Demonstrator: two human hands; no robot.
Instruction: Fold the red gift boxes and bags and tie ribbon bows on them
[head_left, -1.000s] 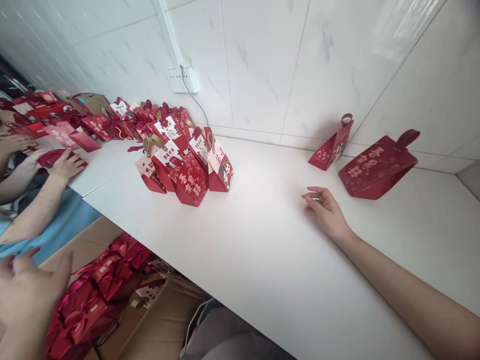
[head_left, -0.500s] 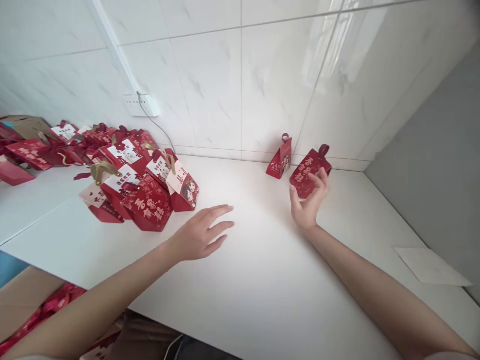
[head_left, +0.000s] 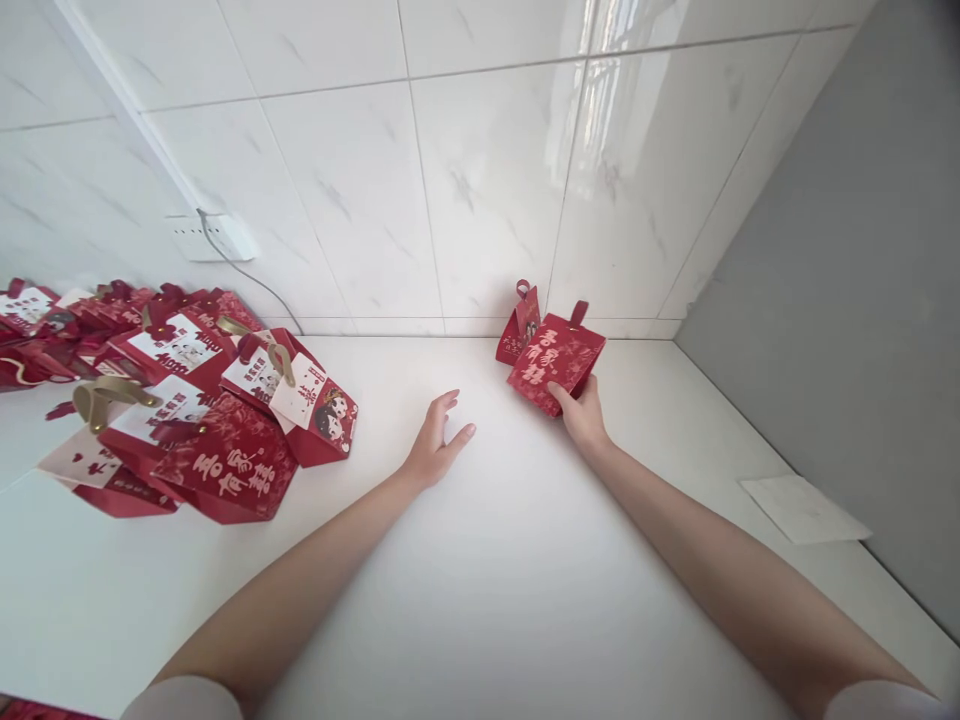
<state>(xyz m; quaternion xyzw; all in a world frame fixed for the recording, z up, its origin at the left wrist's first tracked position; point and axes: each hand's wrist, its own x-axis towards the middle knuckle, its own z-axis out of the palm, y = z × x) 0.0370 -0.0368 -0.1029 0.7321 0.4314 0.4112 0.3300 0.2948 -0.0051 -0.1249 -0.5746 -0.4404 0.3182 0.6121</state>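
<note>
My right hand (head_left: pixel 583 412) grips a red gift box (head_left: pixel 553 360) by its lower right side, thumb on the front and the other fingers hidden behind. White lettering marks its front, and a dark red ribbon loop stands up from its top. Just behind and left of it, partly covered, a smaller red gift box (head_left: pixel 519 328) with a ribbon loop stands near the wall. My left hand (head_left: pixel 436 440) is over the table, thumb and fingers apart, with nothing in it. To its left stands a cluster of red and white gift boxes (head_left: pixel 247 455).
More red gift boxes (head_left: pixel 75 335) are heaped at the far left along the tiled wall (head_left: pixel 495 200). A socket strip (head_left: pixel 210 238) with a grey cable is on that wall. A white sheet (head_left: pixel 806 508) lies on the white table (head_left: pixel 480 600) by the grey panel (head_left: pixel 847 300) at right.
My right hand has closed on the red gift box, which now tilts and overlaps the smaller box. My left hand has turned, its fingers pointing more upward. The camera view has shifted right.
</note>
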